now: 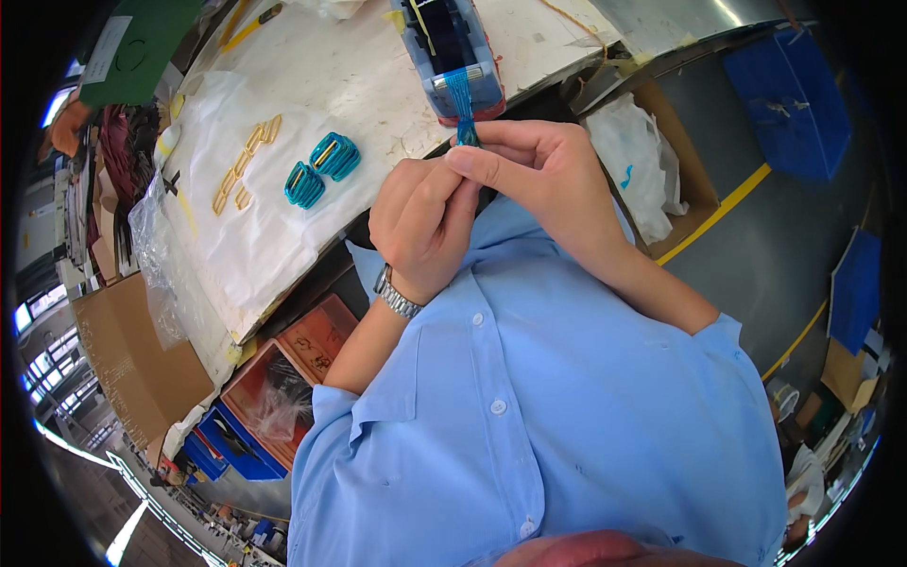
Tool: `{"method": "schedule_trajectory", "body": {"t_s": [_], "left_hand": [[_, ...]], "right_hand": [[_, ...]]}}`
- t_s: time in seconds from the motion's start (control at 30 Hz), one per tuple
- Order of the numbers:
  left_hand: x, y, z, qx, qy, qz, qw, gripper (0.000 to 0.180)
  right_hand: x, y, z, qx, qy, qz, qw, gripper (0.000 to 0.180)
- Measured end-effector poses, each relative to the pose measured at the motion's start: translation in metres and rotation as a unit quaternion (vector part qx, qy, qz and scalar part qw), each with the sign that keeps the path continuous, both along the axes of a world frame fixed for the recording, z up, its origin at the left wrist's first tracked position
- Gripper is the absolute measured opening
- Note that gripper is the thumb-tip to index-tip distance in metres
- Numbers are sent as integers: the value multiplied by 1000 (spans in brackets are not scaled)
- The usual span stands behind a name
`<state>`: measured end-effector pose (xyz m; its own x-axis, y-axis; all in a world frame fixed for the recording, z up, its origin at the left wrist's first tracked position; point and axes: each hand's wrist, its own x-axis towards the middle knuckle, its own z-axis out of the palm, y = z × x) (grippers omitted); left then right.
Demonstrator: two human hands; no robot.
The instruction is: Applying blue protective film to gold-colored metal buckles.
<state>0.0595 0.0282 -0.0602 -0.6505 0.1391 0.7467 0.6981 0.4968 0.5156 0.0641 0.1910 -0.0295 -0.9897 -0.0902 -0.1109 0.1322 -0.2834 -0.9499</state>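
A bundle of thin teal cords (460, 94) runs over the front end of a grey-blue tape dispenser (487, 93) and down to my fingertips. My right hand (562, 184) is closed, thumb and forefinger pinching the bundle's lower end. Close against it, my left hand (420, 222) is closed too, its fingertips at the same end; the exact grip is hidden by the fingers. To the left on white sheeting lie two stacks of teal-wrapped rectangular rings (335, 156), with gold showing in their middles. Bare gold-coloured rectangular rings (248, 156) lie in a row beyond them.
The worktable (378, 85) has a worn white top, its edge close to my body. Orange bins (316, 335) sit below it at left, beside a cardboard box (142, 354). At right stand a carton with white plastic (642, 156) and a blue bin (789, 104).
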Motion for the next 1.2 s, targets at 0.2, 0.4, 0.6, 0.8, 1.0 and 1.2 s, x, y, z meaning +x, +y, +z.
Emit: {"method": "schedule_trajectory", "body": {"t_s": [0.2,0.4,0.6,0.8,1.0,1.2], "left_hand": [[-1,-1,-2,-3,-63,-5,998,16],[-8,2,0,34,-174,-9,984,10],[-16,8,20,198,-343,-65,916,13],[-11,9,31,202,-379,-65,901,13],[-6,9,45,235,-401,-79,882,14],[-19,0,61,202,-469,-94,855,14]], "right_hand": [[-4,3,-8,43,-10,-1,999,34],[-24,10,-16,62,-29,37,997,41],[-30,19,-24,75,9,36,997,33],[-19,19,-21,9,45,72,996,31],[-12,21,-18,-40,43,81,995,33],[-8,12,-20,-58,35,51,996,29]]}}
